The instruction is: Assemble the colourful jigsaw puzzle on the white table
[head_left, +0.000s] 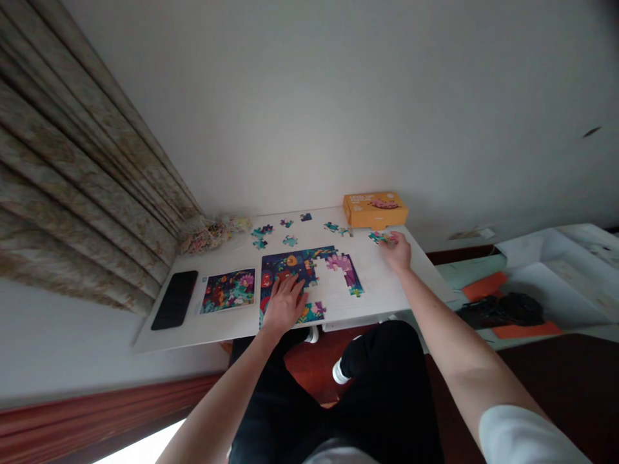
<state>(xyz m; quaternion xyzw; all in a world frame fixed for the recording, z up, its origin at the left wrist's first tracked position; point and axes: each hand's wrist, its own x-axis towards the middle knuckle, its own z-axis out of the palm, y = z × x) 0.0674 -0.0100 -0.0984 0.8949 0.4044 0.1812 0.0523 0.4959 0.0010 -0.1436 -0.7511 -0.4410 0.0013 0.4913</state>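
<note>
My right hand (pixel 396 252) holds a jigsaw piece (pixel 381 238), orange box (pixel 375 210) just beyond; my left hand (pixel 285 304) lies open on the puzzle (pixel 294 274).

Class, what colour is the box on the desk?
The box is orange, shown best in the head view.

Count at this reading: hands, 2: left hand (pixel 284 304), right hand (pixel 396 252). White table (pixel 377 287), 1. Part-built jigsaw puzzle (pixel 309 277), 1. Loose jigsaw pieces (pixel 290 241), about 8, approximate. Small piece cluster (pixel 382 238) at right hand, number unclear. Picture card (pixel 227 290), 1. Smartphone (pixel 174 299), 1. Orange box (pixel 375 209), 1. Orange sheets (pixel 485 287), 2.
</note>
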